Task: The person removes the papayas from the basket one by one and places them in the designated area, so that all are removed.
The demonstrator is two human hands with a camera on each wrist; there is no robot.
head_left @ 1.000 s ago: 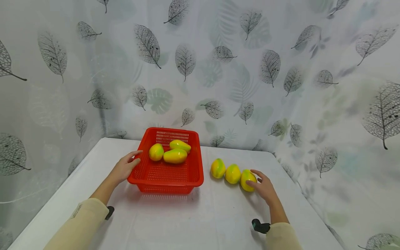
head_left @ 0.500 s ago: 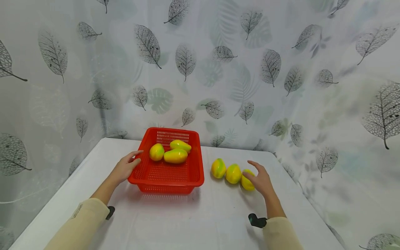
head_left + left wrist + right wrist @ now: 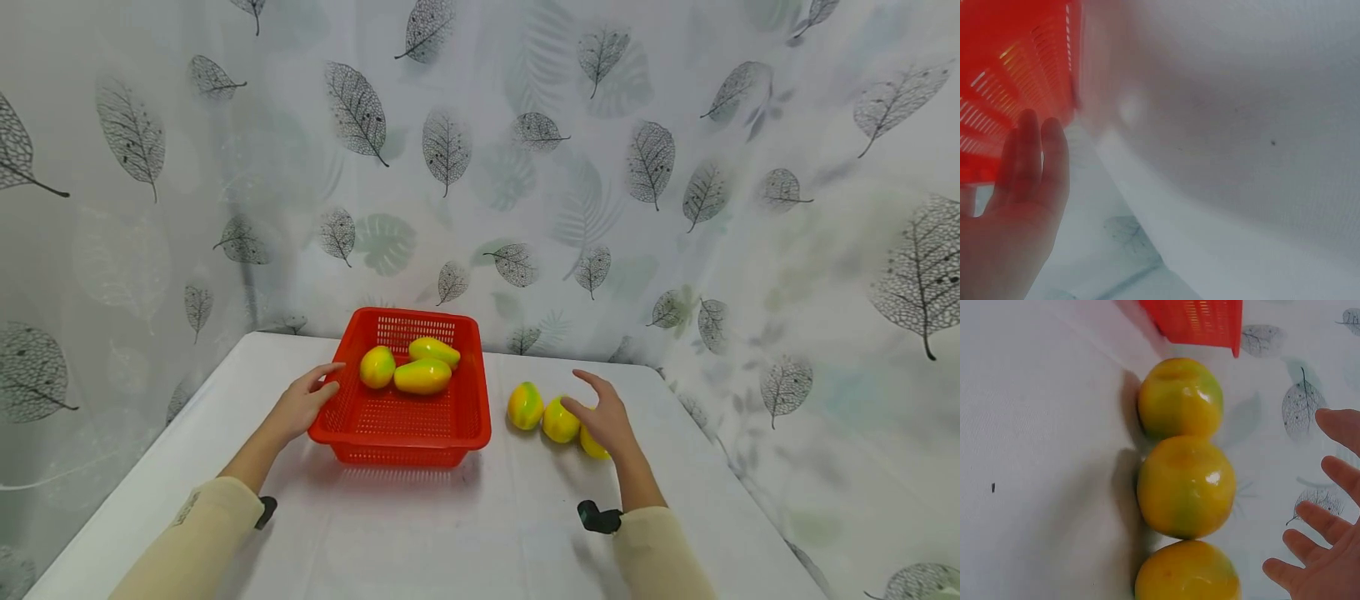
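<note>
A red plastic basket [image 3: 397,444] holds three yellow-green fruits, which look like papayas [image 3: 422,377]. My left hand [image 3: 297,407] is at the basket's left side, its fingers [image 3: 1027,156] fairly straight along the slotted wall in the left wrist view. Right of the basket, three more papayas lie in a slanting row: the left one [image 3: 525,406], the middle one [image 3: 560,421] and the right one [image 3: 594,444]. My right hand [image 3: 609,422] hovers above the row with fingers spread and nothing in them. It partly hides the right papaya in the head view.
A white cloth covers the table [image 3: 420,533]. Behind and beside it hangs a leaf-printed curtain [image 3: 480,192], close to the table's back edge. Each wrist has a dark strap piece, such as the right one [image 3: 598,517].
My right hand has left the right papaya, moving up and leftward over the row towards the middle one. My left hand and the basket have stayed in place.
</note>
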